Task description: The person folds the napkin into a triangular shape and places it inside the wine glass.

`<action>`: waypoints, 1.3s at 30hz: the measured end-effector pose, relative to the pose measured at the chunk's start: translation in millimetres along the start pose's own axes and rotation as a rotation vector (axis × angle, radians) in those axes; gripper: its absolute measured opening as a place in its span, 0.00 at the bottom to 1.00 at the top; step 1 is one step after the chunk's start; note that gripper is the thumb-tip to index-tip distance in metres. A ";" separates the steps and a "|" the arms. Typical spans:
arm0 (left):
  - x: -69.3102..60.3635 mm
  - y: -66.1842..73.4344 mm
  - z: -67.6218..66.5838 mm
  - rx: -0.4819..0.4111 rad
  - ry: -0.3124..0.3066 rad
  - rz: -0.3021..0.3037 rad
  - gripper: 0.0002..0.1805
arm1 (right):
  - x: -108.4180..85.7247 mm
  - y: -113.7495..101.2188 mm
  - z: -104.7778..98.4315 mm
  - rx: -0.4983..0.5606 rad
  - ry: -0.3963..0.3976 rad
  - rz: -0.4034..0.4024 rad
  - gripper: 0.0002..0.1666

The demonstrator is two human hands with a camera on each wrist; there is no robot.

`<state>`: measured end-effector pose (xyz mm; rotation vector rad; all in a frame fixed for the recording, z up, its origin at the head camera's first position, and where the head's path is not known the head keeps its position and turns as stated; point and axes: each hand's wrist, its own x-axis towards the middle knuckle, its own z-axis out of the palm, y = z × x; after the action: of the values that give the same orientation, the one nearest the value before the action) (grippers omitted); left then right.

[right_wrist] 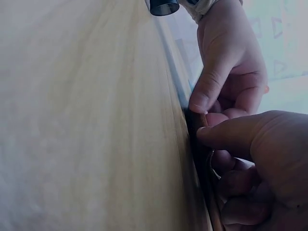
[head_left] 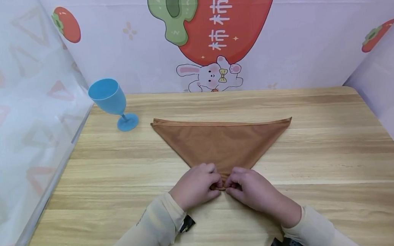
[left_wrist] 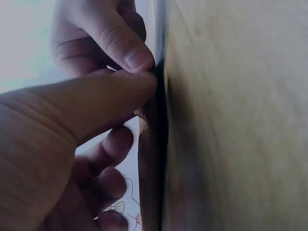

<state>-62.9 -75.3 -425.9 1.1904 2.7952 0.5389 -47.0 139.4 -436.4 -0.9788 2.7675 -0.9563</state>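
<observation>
left hand (head_left: pixel 197 184): fingers curled, pinching brown cloth (head_left: pixel 224 144) at near end | right hand (head_left: pixel 253 189): fingers pinching same end, just beside | cloth widens beyond fingers

The cloth (head_left: pixel 224 144) is seen as smooth and matt, the goblet (head_left: pixel 107 100) appears to be made of smooth plastic, the table (head_left: pixel 336 147) is surfaced with smooth, grained wood, and the sleeves (head_left: pixel 144 231) are made of matt fabric.

Head view bright, even; wrist views dimmer, hazy, perhaps blurred.
</observation>
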 end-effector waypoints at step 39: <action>-3.4 2.5 0.4 -0.146 -0.218 -0.128 0.11 | -3.5 -4.8 -1.4 -0.013 -0.067 -0.106 0.07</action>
<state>-58.7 -76.0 -425.7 0.9709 2.5775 0.5549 -41.9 139.3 -433.1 -1.1472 2.6951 -0.9014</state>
